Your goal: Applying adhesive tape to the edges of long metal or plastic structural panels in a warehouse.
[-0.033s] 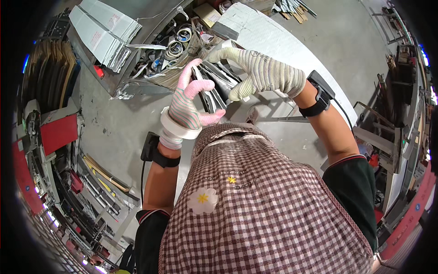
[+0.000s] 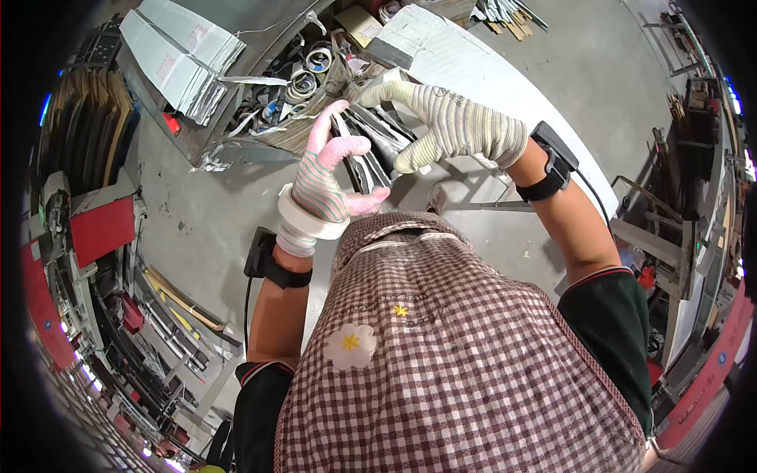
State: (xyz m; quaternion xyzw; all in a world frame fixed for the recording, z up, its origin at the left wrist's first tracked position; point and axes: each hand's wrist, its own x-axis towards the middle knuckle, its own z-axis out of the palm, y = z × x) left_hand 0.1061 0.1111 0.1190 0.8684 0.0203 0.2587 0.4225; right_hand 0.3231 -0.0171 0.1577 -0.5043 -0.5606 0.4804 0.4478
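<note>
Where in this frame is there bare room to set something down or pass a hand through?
Bare concrete floor lies left of the left hand, between the red machine and the scrap bin. More open floor lies beyond the white sheet. It is crowded between both hands, around the metal strips under the right hand.

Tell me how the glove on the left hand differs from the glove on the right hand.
The left hand's glove is pink with faint green stripes; the right hand's glove is off-white with thin grey stripes. A white tape roll rings the left glove's wrist; the right glove's cuff is bare. The left glove's fingers curl upward; the right glove's reach flat over the dark metal strips. Both are knitted and grip the same strips.
</note>
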